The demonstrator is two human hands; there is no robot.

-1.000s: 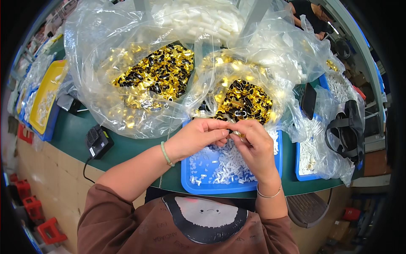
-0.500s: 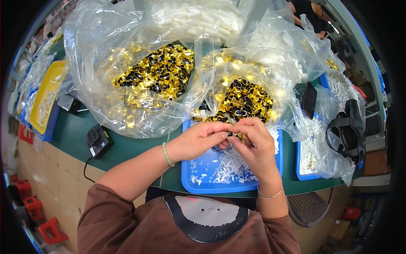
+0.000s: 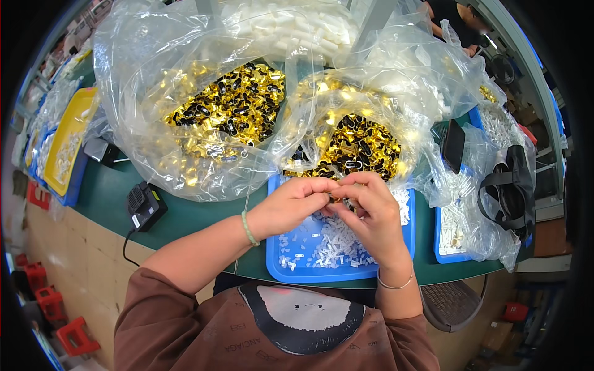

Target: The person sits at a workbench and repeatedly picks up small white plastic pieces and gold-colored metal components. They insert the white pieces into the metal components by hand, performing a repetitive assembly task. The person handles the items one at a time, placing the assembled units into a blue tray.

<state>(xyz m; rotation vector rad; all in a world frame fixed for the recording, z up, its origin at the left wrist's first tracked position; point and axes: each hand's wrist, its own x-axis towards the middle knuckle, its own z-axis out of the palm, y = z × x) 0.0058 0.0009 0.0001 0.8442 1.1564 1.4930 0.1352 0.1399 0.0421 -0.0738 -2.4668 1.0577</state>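
Note:
Both hands meet above a shallow blue tray [image 3: 300, 276]. My left hand [image 3: 289, 208] pinches a small black-and-gold piece [image 3: 335, 199] between thumb and fingertips. My right hand [image 3: 375, 209] closes on the same piece from the other side, thumb and index finger pressed near it. Most of the piece is hidden by the fingers. Under the hands, many small white plastic parts [image 3: 342, 241] lie scattered in the tray. Just beyond the fingers, a clear bag of black-and-gold pieces [image 3: 364, 143] spills toward the tray's far edge.
A larger clear bag of similar pieces [image 3: 232, 111] lies at the back left. White parts fill a blue tray [image 3: 440, 255] on the right, beside a dark bag [image 3: 508, 191]. A black device with a cord [image 3: 145, 207] and a yellow tray [image 3: 54, 176] are on the left.
My right thumb has shifted slightly left and up against the piece, and less of its black part shows between the fingers. Both arms have barely moved.

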